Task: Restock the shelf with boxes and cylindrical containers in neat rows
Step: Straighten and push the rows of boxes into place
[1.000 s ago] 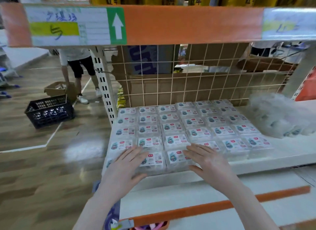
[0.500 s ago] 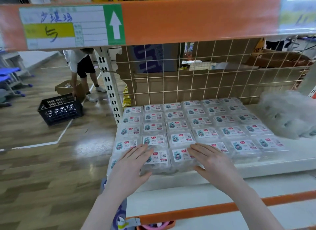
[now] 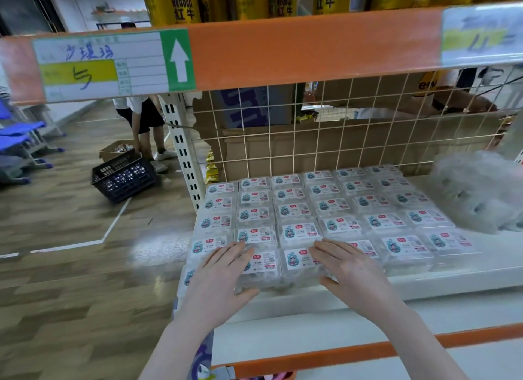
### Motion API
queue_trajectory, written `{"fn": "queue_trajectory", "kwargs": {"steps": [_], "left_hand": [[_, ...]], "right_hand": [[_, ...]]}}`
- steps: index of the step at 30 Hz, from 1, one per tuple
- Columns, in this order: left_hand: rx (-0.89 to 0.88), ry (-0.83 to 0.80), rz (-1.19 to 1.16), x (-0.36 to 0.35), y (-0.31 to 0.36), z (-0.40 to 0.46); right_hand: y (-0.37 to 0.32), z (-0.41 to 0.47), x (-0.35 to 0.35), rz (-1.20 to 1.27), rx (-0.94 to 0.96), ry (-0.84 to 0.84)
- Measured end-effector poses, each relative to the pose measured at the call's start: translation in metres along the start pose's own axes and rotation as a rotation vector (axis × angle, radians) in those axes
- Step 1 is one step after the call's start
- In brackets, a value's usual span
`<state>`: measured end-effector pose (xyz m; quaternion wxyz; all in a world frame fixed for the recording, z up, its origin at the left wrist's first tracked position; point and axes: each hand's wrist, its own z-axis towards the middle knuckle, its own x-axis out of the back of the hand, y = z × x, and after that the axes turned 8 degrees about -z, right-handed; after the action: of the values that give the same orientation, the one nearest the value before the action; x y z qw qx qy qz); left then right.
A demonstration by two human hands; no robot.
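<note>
Both hands lie flat on the front row of clear plastic boxes (image 3: 311, 218) on the white shelf (image 3: 452, 278). The left hand (image 3: 218, 278) rests with straight fingers on top of a front box, its thumb spread against the box's front face; its grip is released, pressing rather than grasping. The right hand (image 3: 351, 269) mirrors it on the neighbouring box, fingers straight and laid over the label, thumb down along the front face, likewise holding nothing.

The boxes stand in tidy rows running back to the wire mesh panel (image 3: 339, 130) at the rear of the shelf. The two front boxes under the hands sit right at the shelf's front edge, and the leftmost column lines up with the shelf's left end beside the perforated upright post (image 3: 181, 150). To the right of the rows, a blurred heap of clear wrapped packs (image 3: 475, 190) takes up the shelf; bare white shelf shows along the front beside it.

Overhead, the orange shelf rail (image 3: 311, 46) carries a handwritten label with a green arrow (image 3: 113, 65), and gold Red Bull cans (image 3: 175, 3) stand above it. On the wooden floor to the left, another person (image 3: 141, 119) bends beside a dark plastic crate (image 3: 124, 176).
</note>
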<state>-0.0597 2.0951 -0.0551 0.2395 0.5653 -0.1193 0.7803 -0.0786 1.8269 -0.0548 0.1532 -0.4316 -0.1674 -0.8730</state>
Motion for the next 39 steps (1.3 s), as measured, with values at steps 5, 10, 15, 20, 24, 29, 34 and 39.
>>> {"fn": "queue_trajectory", "kwargs": {"steps": [5, 10, 15, 20, 24, 29, 34, 39], "left_hand": [[0.035, -0.033, -0.042, -0.001, 0.001, 0.0], [0.074, -0.109, -0.046, 0.007, 0.008, 0.002], [0.111, -0.203, -0.102, 0.014, 0.007, -0.002], [0.13, -0.175, -0.137, 0.025, -0.008, -0.013], [0.148, -0.204, -0.119, 0.036, -0.026, -0.024], [0.146, -0.243, -0.112, 0.04, -0.037, -0.033], [0.14, -0.237, -0.179, 0.041, -0.041, -0.032], [0.139, -0.214, -0.175, 0.037, -0.043, -0.03]], "right_hand": [[0.003, -0.001, 0.001, 0.031, -0.013, -0.003], [0.001, -0.001, 0.003, 0.028, -0.033, 0.0], [0.0, 0.0, 0.004, 0.013, -0.044, 0.014], [-0.004, -0.001, 0.003, -0.025, -0.07, 0.053], [-0.014, 0.003, 0.003, -0.033, -0.075, 0.065], [-0.026, 0.008, 0.0, -0.037, -0.061, 0.069], [-0.031, 0.011, -0.005, -0.021, -0.069, 0.072], [-0.033, 0.012, -0.006, -0.009, -0.084, 0.046]]}}
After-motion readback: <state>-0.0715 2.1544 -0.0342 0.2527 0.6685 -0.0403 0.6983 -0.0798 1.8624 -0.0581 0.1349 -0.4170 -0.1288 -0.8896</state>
